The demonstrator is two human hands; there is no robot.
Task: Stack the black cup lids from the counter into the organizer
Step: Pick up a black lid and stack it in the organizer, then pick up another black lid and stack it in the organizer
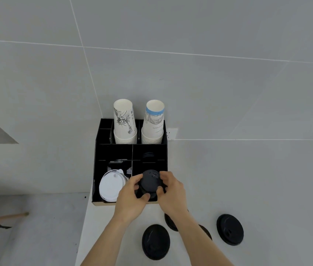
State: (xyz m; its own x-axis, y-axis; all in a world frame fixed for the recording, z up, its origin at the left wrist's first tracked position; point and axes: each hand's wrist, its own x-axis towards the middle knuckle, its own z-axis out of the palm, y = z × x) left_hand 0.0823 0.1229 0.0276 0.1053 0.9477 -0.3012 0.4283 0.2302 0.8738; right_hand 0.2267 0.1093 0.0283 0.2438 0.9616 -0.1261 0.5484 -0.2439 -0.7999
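Note:
A stack of black cup lids (pixel 150 182) is held between my left hand (pixel 132 196) and my right hand (pixel 172 191), over the front right compartment of the black organizer (pixel 96 150). On the white counter lie more black lids: one near the front (pixel 155 241), one at the right (pixel 230 229), and two partly hidden under my right forearm, the nearer (pixel 169 220) and the farther (pixel 206 231). A few black lids (pixel 148 154) also rest in the middle right compartment.
White lids (pixel 109 186) fill the organizer's front left compartment. Two stacks of upturned paper cups (pixel 125 123) (pixel 153 123) stand in its back row. A wall socket (pixel 172 134) sits behind it. The counter edge (pixel 83 227) drops to the floor at the left.

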